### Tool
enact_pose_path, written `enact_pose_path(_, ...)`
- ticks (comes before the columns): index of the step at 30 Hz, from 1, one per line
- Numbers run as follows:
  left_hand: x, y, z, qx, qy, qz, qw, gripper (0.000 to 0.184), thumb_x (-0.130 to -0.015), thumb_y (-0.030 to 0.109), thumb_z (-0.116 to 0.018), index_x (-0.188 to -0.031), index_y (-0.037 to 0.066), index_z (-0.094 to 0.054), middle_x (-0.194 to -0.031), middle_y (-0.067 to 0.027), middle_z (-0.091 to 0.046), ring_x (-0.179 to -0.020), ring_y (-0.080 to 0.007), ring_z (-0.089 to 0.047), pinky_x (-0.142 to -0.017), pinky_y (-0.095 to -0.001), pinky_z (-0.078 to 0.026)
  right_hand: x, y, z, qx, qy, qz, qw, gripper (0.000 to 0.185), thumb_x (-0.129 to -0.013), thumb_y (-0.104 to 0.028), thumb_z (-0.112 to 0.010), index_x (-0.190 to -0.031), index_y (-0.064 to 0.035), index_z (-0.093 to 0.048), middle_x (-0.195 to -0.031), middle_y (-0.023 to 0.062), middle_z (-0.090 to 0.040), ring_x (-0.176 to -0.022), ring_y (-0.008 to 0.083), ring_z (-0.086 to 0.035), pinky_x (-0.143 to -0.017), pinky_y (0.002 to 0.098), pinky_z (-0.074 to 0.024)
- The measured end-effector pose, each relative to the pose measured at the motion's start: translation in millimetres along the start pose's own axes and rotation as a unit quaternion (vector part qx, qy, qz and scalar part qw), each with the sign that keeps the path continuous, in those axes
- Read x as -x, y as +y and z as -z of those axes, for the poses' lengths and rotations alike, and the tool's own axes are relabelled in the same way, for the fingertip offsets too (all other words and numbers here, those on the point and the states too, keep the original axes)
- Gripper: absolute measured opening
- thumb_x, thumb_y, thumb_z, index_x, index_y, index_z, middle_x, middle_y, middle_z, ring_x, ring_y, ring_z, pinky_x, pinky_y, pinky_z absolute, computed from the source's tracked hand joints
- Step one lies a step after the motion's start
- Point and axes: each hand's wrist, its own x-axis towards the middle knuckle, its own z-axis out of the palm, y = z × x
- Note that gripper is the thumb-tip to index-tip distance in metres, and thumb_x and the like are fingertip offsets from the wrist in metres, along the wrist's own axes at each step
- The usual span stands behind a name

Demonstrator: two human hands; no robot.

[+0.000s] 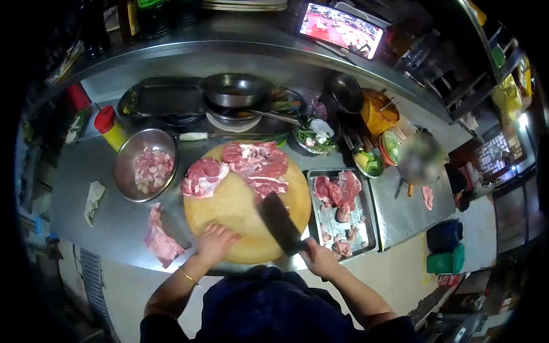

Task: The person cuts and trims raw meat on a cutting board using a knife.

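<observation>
A round cutting board [229, 208] bears several pieces of raw red meat [254, 160] along its far side. My right hand [320, 258] is closed on the handle of a broad dark cleaver [278, 223], whose blade lies over the right part of the board, its tip end near a strip of meat. At the board's near left edge my left hand [215, 240] rests with its fingers spread, holding nothing. A pale pink piece of meat [162, 237] lies on the steel counter left of that hand.
A steel bowl [117, 174] of chopped meat stands left of the board. To the right is a metal tray [372, 220] with meat pieces. Pans [237, 86], a yellow bottle [114, 134] and vegetable bowls stand behind. A phone [341, 28] sits on the shelf.
</observation>
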Motion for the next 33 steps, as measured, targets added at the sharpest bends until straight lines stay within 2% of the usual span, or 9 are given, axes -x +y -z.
enact_pose_path(4,-33,31,-6,0.002,0.042,0.039,0.998,0.020,-0.084,0.037,-0.070,-0.097,0.022,-0.076,-0.081,-0.0018,-0.066,-0.084,-0.0236,-0.063,-0.082,-0.0434,-0.048,-8,-4,-5,-0.021,0.014,0.027,0.999,0.042,-0.096,-0.031,-0.060,-0.128,-0.0079,-0.046,-0.082,0.0296,-0.066,-0.079,0.0487,-0.066,-0.072,0.0570,-0.0521)
enact_pose_path(6,-33,36,-2,-0.047,-0.016,0.122,0.991,0.027,-0.082,0.039,-0.073,-0.100,0.020,-0.075,-0.083,-0.0028,-0.068,-0.083,-0.0257,-0.064,-0.080,-0.0448,-0.049,-6,-7,-13,-0.018,0.021,0.036,0.999,0.032,-0.094,-0.023,-0.063,-0.118,-0.0065,-0.052,-0.081,0.0246,-0.066,-0.076,0.0457,-0.065,-0.067,0.0526,-0.0513)
enact_pose_path(10,-4,24,-10,-0.034,0.049,0.179,0.982,0.037,-0.078,0.032,-0.078,-0.110,0.017,-0.069,-0.086,-0.0044,-0.070,-0.084,-0.0283,-0.067,-0.079,-0.0443,-0.048,9,-23,-8,0.009,0.018,0.082,0.996,0.028,-0.093,-0.020,-0.064,-0.115,-0.0075,-0.051,-0.079,0.0212,-0.066,-0.075,0.0427,-0.066,-0.063,0.0506,-0.0509)
enact_pose_path(13,6,24,-2,0.038,0.020,0.231,0.972,0.036,-0.078,0.027,-0.076,-0.111,0.016,-0.067,-0.087,-0.0043,-0.070,-0.086,-0.0270,-0.067,-0.080,-0.0435,-0.047,12,-25,-7,-0.003,0.006,0.124,0.992,0.030,-0.092,-0.018,-0.066,-0.116,-0.0082,-0.051,-0.080,0.0207,-0.066,-0.075,0.0424,-0.066,-0.063,0.0497,-0.0516)
enact_pose_path(16,5,27,3,0.017,0.027,0.227,0.973,0.026,-0.080,0.021,-0.074,-0.104,0.012,-0.068,-0.085,-0.0053,-0.070,-0.079,-0.0269,-0.068,-0.077,-0.0419,-0.048,14,-26,-8,0.022,0.007,0.132,0.991,0.032,-0.091,-0.018,-0.066,-0.117,-0.0092,-0.050,-0.083,0.0215,-0.066,-0.073,0.0435,-0.065,-0.063,0.0510,-0.0528)
enact_pose_path(19,4,27,8,-0.003,-0.005,0.217,0.976,0.028,-0.077,0.021,-0.074,-0.103,0.011,-0.067,-0.089,-0.0059,-0.068,-0.084,-0.0272,-0.065,-0.077,-0.0413,-0.045,13,-26,-12,0.061,0.029,0.131,0.989,0.031,-0.090,-0.017,-0.067,-0.116,-0.0092,-0.051,-0.084,0.0202,-0.066,-0.072,0.0421,-0.066,-0.062,0.0504,-0.0530)
enact_pose_path(22,-9,34,10,-0.041,0.093,0.146,0.984,0.025,-0.075,0.020,-0.074,-0.098,0.012,-0.067,-0.094,-0.0061,-0.065,-0.089,-0.0282,-0.063,-0.080,-0.0413,-0.044,18,-37,-12,0.067,0.017,0.121,0.990,0.031,-0.090,-0.016,-0.066,-0.115,-0.0091,-0.051,-0.085,0.0193,-0.066,-0.071,0.0413,-0.066,-0.061,0.0500,-0.0529)
enact_pose_path(25,-14,32,-6,0.002,0.060,0.149,0.987,0.020,-0.075,0.019,-0.073,-0.093,0.012,-0.067,-0.096,-0.0072,-0.063,-0.093,-0.0287,-0.061,-0.081,-0.0413,-0.043,26,-48,-11,0.068,0.013,0.130,0.989,0.029,-0.089,-0.017,-0.065,-0.113,-0.0085,-0.052,-0.085,0.0194,-0.065,-0.070,0.0411,-0.066,-0.059,0.0493,-0.0525)
enact_pose_path(33,-17,24,-15,0.019,0.045,0.162,0.986,0.013,-0.075,0.019,-0.073,-0.086,0.013,-0.068,-0.088,-0.0045,-0.063,-0.090,-0.0270,-0.062,-0.084,-0.0402,-0.042,-2,-66,-17,0.098,-0.094,0.080,0.988,0.028,-0.091,-0.019,-0.063,-0.108,-0.0030,-0.048,-0.082,0.0239,-0.067,-0.076,0.0434,-0.067,-0.065,0.0518,-0.0537)
